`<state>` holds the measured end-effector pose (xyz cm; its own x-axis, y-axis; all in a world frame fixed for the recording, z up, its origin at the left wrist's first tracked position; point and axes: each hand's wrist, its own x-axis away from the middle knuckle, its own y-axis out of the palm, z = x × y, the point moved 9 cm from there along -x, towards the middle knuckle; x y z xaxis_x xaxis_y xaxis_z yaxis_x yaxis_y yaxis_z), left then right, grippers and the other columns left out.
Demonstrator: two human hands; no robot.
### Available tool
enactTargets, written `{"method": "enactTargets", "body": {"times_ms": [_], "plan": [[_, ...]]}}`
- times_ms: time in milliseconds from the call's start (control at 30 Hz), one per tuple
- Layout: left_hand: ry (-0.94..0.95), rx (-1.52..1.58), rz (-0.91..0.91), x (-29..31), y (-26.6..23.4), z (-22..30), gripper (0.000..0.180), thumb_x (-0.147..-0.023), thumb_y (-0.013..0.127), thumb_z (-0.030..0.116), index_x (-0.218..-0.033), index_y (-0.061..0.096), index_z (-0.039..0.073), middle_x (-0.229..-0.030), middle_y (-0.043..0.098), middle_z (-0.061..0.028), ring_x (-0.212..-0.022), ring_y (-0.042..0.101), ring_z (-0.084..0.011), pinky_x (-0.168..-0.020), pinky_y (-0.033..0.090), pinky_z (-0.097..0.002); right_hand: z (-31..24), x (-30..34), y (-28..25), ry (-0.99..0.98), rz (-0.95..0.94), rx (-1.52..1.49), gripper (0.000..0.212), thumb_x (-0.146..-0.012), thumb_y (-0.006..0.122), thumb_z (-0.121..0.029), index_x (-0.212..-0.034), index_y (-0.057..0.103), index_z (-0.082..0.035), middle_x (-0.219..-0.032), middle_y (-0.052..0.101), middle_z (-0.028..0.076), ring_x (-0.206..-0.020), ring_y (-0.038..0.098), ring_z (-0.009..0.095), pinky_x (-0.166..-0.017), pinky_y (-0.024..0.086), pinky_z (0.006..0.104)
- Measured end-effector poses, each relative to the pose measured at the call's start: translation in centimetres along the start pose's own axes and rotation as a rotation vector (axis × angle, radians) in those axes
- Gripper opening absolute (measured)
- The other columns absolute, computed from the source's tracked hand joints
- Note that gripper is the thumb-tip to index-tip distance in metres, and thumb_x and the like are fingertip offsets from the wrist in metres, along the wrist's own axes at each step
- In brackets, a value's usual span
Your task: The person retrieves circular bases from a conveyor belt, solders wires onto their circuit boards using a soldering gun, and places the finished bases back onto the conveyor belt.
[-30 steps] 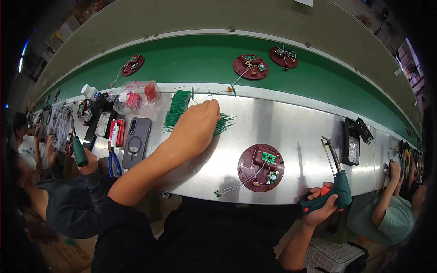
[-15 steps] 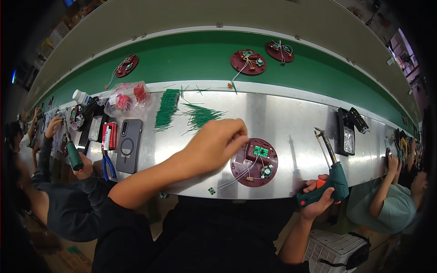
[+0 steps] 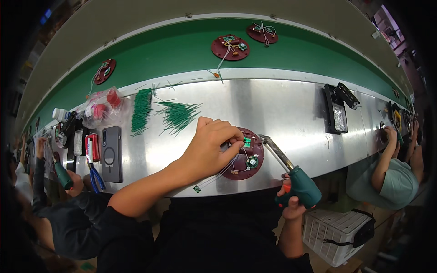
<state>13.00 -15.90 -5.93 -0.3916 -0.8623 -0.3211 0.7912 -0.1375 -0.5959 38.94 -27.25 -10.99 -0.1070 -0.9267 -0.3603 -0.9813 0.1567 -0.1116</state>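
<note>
My left hand (image 3: 210, 144) reaches over a round maroon disc (image 3: 258, 150), thumb and fingertips pinched beside the green circuit board (image 3: 247, 142) mounted on it. Whatever the fingertips hold is too small or hidden to make out. A second, smaller round board (image 3: 252, 161) sits lower on the disc. Pale wires run from the disc to a tiny green board (image 3: 197, 189) at the bench edge. My right hand (image 3: 294, 210) grips a dark green soldering gun (image 3: 304, 187) with a red trigger. Its metal tip is at the disc's right rim, close to the left fingertips.
Green wire pieces lie in a neat bundle (image 3: 142, 111) and a loose heap (image 3: 177, 117). Leftward are a phone (image 3: 111, 154), blue pliers (image 3: 95, 177) and a plastic bag (image 3: 98, 107). A black tray (image 3: 336, 111) stands right. More maroon discs (image 3: 230, 48) rest on the green shelf. People work either side.
The soldering gun has come left and up, its tip now beside the disc. My left fingers have shifted down to the circuit board. The whole view has swung slightly.
</note>
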Motion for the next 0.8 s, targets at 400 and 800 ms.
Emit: {"method": "enactTargets", "body": {"times_ms": [400,800], "plan": [[-0.016,-0.039,0.052,0.8,0.2,0.3,0.007,-0.092,0.076,0.011,-0.095,0.07,0.01,-0.087,0.068,0.0006,-0.084,0.063,-0.0178,-0.092,0.034,-0.0381,-0.5,-0.5,0.7,-0.103,-0.115,0.128,0.059,-0.099,0.072,-0.055,-0.1,0.075,0.004,-0.085,0.071,0.01,-0.067,0.069,0.015,-0.066,0.056,0.0291],[0.027,-0.025,0.123,1.1,0.2,0.2,0.01,-0.087,0.077,0.007,-0.092,0.068,0.01,-0.084,0.067,-0.0009,-0.082,0.064,-0.0189,-0.09,0.038,-0.0374,-1.2,-0.8,1.2,-0.078,-0.092,0.161,0.058,-0.1,0.07,-0.057,-0.092,0.077,0.001,-0.07,0.069,0.005,-0.075,0.068,0.023,-0.078,0.057,0.0355]]}}
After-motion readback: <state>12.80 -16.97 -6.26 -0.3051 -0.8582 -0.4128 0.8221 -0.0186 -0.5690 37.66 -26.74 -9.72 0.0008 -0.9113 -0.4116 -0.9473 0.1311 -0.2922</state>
